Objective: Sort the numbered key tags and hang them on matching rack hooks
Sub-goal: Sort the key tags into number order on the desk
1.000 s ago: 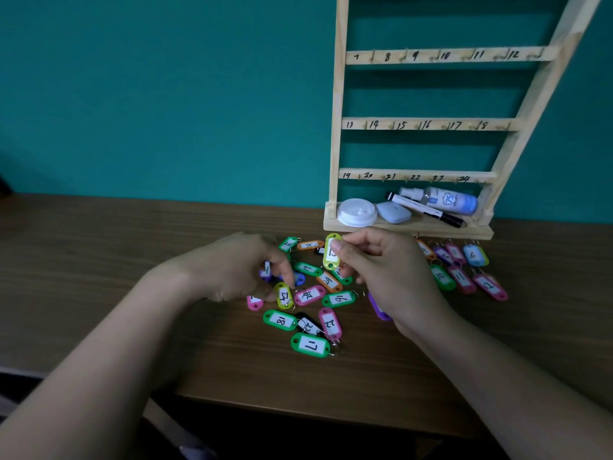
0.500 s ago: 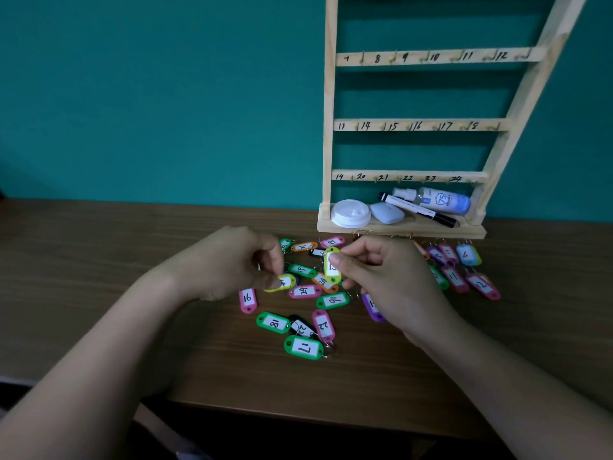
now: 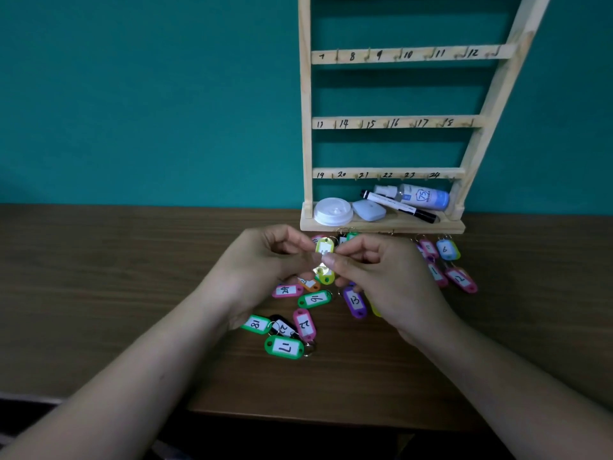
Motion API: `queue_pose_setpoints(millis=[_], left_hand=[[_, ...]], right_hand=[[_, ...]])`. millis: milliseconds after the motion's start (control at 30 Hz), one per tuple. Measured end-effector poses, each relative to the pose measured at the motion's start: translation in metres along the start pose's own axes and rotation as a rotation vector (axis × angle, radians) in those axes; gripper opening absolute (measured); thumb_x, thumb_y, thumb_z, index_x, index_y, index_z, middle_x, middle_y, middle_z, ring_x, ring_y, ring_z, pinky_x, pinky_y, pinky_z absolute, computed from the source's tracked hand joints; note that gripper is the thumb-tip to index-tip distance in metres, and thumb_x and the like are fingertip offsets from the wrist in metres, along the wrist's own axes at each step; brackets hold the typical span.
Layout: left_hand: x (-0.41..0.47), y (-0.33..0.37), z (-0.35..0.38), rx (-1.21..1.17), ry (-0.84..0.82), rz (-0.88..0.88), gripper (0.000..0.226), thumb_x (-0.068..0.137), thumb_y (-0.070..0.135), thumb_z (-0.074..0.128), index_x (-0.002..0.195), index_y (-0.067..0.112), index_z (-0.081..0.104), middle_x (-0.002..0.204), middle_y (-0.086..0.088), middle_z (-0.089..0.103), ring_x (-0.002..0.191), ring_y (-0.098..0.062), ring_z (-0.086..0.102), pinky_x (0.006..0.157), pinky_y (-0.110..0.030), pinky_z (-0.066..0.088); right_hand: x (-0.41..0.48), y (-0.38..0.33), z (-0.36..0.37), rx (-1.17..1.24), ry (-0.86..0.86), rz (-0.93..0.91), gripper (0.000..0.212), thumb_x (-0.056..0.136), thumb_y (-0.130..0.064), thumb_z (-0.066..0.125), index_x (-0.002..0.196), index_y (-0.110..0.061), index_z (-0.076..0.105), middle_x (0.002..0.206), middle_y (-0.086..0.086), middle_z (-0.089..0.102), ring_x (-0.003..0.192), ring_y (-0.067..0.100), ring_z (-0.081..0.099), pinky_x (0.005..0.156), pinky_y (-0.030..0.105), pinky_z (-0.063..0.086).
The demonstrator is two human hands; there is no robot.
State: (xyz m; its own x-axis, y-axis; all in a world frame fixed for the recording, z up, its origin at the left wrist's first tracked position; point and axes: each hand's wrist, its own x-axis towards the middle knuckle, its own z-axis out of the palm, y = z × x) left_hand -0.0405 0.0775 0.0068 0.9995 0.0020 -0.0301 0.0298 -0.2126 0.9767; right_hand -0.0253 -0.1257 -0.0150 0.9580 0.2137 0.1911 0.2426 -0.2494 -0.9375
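My left hand (image 3: 258, 260) and my right hand (image 3: 384, 277) meet above the pile. Between their fingertips is an upright yellow-green key tag (image 3: 324, 248); the left fingers pinch its left edge and the right fingers pinch just under it. A second yellow tag (image 3: 323, 275) sits directly below, partly hidden. Loose tags lie on the wooden table (image 3: 99, 277): green 17 (image 3: 284, 348), green 18 (image 3: 256, 324), pink 22 (image 3: 304, 324), green 16 (image 3: 314, 299), purple 13 (image 3: 355, 302). The wooden rack (image 3: 305, 127) stands behind, its numbered hooks bare.
On the rack's bottom shelf lie a white lid (image 3: 333, 211), a marker (image 3: 398, 207) and a spray bottle (image 3: 421, 195). Blue tag 6 (image 3: 446, 250) and pink tags (image 3: 461, 278) sit below the shelf's front edge at the right. The table's front edge (image 3: 298, 413) is close to me.
Both hands have risen and come together. The left hand lifted a yellow tag off the pile and brought it to the tag held by the right hand.
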Motion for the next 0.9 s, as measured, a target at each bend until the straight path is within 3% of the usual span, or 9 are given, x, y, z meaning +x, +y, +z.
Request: queue_pose_setpoints(millis=[133, 300, 433, 633, 700, 900], left_hand=[[-0.001, 0.001, 0.012, -0.043, 0.037, -0.005, 0.021, 0.083, 0.013, 0.087, 0.100, 0.010, 0.076, 0.088, -0.016, 0.078, 0.079, -0.023, 0.078, 0.069, -0.031, 0.059], [-0.002, 0.003, 0.025, -0.123, 0.043, -0.045, 0.022, 0.082, 0.009, 0.086, 0.100, 0.002, 0.075, 0.089, -0.020, 0.079, 0.077, -0.021, 0.079, 0.059, -0.021, 0.057], [-0.002, 0.004, 0.031, -0.123, 0.026, -0.057, 0.020, 0.081, 0.009, 0.087, 0.097, 0.003, 0.076, 0.088, -0.014, 0.079, 0.079, -0.021, 0.080, 0.060, -0.020, 0.059], [-0.004, 0.005, 0.034, 0.059, -0.011, 0.009, 0.020, 0.079, 0.018, 0.090, 0.093, 0.009, 0.079, 0.083, -0.010, 0.080, 0.076, -0.018, 0.078, 0.064, -0.020, 0.058], [-0.005, 0.007, 0.032, 0.127, -0.005, 0.039, 0.020, 0.079, 0.021, 0.090, 0.093, 0.011, 0.079, 0.082, -0.008, 0.080, 0.074, -0.017, 0.077, 0.067, -0.022, 0.059], [-0.002, 0.007, 0.018, 0.300, 0.054, 0.062, 0.018, 0.080, 0.032, 0.089, 0.091, 0.021, 0.080, 0.085, 0.001, 0.080, 0.083, -0.023, 0.077, 0.087, -0.047, 0.061]], right_hand=[[-0.002, 0.001, -0.009, 0.010, 0.026, -0.001, 0.012, 0.090, -0.026, 0.083, 0.100, -0.022, 0.078, 0.086, -0.007, 0.080, 0.077, 0.008, 0.077, 0.064, 0.015, 0.055], [-0.005, 0.004, -0.020, 0.021, 0.026, -0.017, 0.011, 0.092, -0.022, 0.083, 0.101, -0.026, 0.078, 0.089, -0.007, 0.080, 0.081, 0.010, 0.078, 0.065, 0.022, 0.058], [-0.006, 0.007, -0.025, 0.012, 0.034, -0.017, 0.012, 0.092, -0.020, 0.082, 0.102, -0.024, 0.078, 0.090, -0.006, 0.081, 0.081, 0.011, 0.078, 0.063, 0.022, 0.058], [-0.004, 0.000, -0.052, -0.074, -0.029, 0.083, 0.013, 0.089, -0.020, 0.085, 0.100, -0.019, 0.079, 0.084, -0.001, 0.079, 0.071, 0.009, 0.074, 0.063, 0.019, 0.057], [-0.003, -0.003, -0.070, -0.166, -0.086, 0.156, 0.013, 0.088, -0.021, 0.084, 0.100, -0.020, 0.079, 0.084, -0.001, 0.079, 0.072, 0.011, 0.074, 0.062, 0.019, 0.058], [-0.004, 0.003, -0.095, -0.315, -0.187, 0.311, 0.013, 0.088, -0.018, 0.085, 0.099, -0.019, 0.078, 0.084, 0.001, 0.080, 0.072, 0.011, 0.074, 0.066, 0.027, 0.059]])
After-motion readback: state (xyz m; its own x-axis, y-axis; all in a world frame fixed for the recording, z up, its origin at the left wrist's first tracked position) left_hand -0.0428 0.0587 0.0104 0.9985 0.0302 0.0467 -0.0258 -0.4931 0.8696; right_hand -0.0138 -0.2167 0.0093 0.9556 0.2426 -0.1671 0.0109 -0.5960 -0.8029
